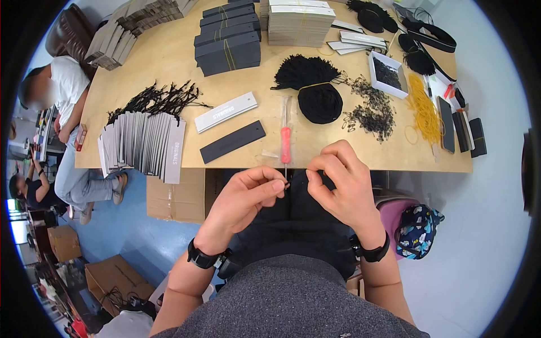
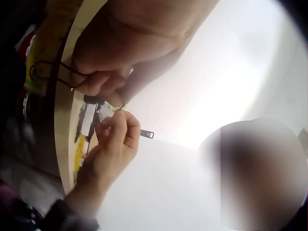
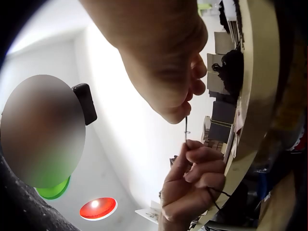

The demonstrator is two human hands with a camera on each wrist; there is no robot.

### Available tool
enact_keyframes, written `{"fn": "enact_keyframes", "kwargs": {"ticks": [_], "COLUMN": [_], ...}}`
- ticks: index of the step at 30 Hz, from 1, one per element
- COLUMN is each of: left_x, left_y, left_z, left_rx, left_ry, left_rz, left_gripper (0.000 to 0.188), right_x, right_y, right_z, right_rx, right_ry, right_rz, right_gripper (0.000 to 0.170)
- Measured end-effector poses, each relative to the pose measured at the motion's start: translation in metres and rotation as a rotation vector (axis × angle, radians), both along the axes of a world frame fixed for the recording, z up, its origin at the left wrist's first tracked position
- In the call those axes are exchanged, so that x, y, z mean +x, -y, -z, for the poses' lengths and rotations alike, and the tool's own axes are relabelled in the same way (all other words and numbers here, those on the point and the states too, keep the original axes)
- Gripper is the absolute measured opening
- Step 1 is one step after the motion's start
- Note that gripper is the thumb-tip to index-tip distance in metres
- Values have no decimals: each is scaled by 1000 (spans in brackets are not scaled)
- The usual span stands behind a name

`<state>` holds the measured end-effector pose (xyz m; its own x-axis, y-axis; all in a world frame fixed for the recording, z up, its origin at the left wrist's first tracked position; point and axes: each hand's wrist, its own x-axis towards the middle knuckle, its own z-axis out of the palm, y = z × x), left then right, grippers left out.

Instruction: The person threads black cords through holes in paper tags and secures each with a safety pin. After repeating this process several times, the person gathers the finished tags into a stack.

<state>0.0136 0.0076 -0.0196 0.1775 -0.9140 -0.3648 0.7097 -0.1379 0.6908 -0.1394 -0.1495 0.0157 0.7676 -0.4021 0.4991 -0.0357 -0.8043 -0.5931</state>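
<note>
Over my lap at the table's front edge, my left hand pinches a thin black cord, whose loop hangs out past the fingers in the left wrist view. My right hand faces it, thumb and index fingertip together. In the right wrist view a short dark strand with a tiny ring-like bit on it runs between the fingertips of both hands. A pink-handled screwdriver-like tool lies just beyond, its thin shaft pointing at me. A white tag and a black tag lie left of it.
Corded tags fan out at left. A black cord bundle, loose small black pins, a white box and yellow bands lie to the right. Tag stacks stand behind. A person sits at far left.
</note>
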Motion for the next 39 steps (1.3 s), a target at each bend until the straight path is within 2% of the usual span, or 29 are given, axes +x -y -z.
{"fn": "enact_keyframes", "kwargs": {"ticks": [1,2,4,5,7,8,9,10,11,12,13,14,16,17,19,20,22,24,26,27,29,30,32,36,38,39], "left_x": [0,-3,-10,-13,-18,-18,-18,-18,-17,-16,-15,-15,-15,-15,-16,-16,-13,-10,-9,-10,-11,-11,-10,-9,-13,-17], "left_y": [-2,-1,1,3,6,7,7,8,7,7,7,6,5,6,7,6,5,4,3,4,4,4,3,-1,0,2], "left_z": [-1,-1,-2,0,4,2,-2,-5,-7,-9,-10,-11,-13,-11,-7,-8,-10,-5,-6,-11,-15,-15,-14,-10,-11,-13], "left_rx": [-49,-50,-149,-150,-30,-30,-73,-116,-117,-148,-180,-179,-170,-169,-138,-137,-45,-51,-53,-17,20,28,33,29,33,70], "left_ry": [-160,-160,-401,-401,1,0,467,934,933,1072,1211,1211,1288,1288,744,744,356,320,284,320,356,342,329,243,237,365], "left_rz": [34,33,-95,-98,-243,-241,-238,-227,-224,-211,-199,-200,-195,-196,-226,-227,-138,-113,-93,-62,-27,-3,21,-1,-8,-39], "left_gripper": [16,16,20,20,17,17,17,18,18,17,17,17,15,15,13,13,12,13,14,15,16,17,18,18,18,16], "right_x": [1,3,5,6,4,2,0,-2,-3,-4,-5,-7,-9,-10,-7,-6,-10,-10,-7,-7,-4,-3,-2,-4,-6,-6], "right_y": [-1,-3,-9,-13,-21,-22,-22,-22,-22,-22,-21,-20,-17,-16,-16,-16,-13,-13,-15,-14,-10,-7,-4,-9,-11,-11], "right_z": [3,6,11,11,8,3,3,3,4,2,-1,-2,0,1,-10,-14,-7,-5,-5,-6,-9,-8,-4,-6,-1,0], "right_rx": [-42,-42,-155,-156,-48,19,18,161,305,305,430,555,607,659,602,543,497,449,290,291,53,53,-109,-103,-183,-184], "right_ry": [7,6,-24,-24,-43,-64,-66,-85,-102,-102,-165,-229,-234,-237,-204,-170,-179,-189,-79,-79,-45,-45,-44,-63,-76,-77], "right_rz": [30,29,-11,-14,-44,-49,-44,-46,-50,-50,-51,-53,-75,-94,-83,-70,-112,-154,-88,-89,-171,-170,-206,-205,-176,-171], "right_gripper": [20,20,19,19,18,16,16,15,14,14,14,14,14,15,15,14,14,14,18,18,22,22,26,25,23,23]}}
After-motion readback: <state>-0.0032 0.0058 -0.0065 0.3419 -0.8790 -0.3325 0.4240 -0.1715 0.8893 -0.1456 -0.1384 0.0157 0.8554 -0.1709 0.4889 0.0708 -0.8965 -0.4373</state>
